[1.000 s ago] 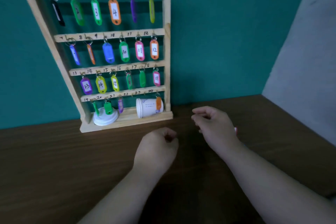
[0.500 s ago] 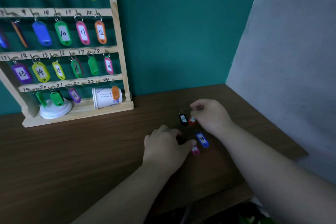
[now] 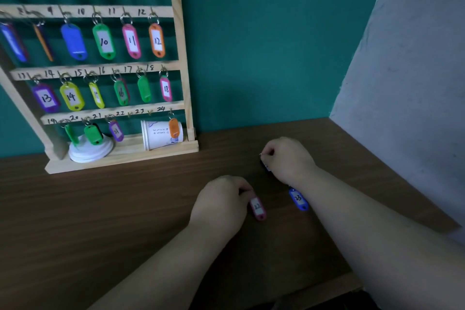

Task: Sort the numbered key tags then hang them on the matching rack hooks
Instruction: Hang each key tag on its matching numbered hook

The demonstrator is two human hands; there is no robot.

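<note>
Now | left hand [image 3: 221, 205] pinches tag 22 [image 3: 257, 207] | right hand [image 3: 289, 158] pinches black tag [image 3: 265, 166] | tag 23 [image 3: 298, 199] loose

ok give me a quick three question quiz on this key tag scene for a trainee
1. Which number is on the blue key tag lying on the table? A 13, B 23, C 18
2. True or false: hook 22 and hook 23 on the bottom row of the rack hold no tag.
3. Fill in: the left hand pinches the pink key tag numbered ___.

Key: 1 B; 2 true; 3 22
</note>
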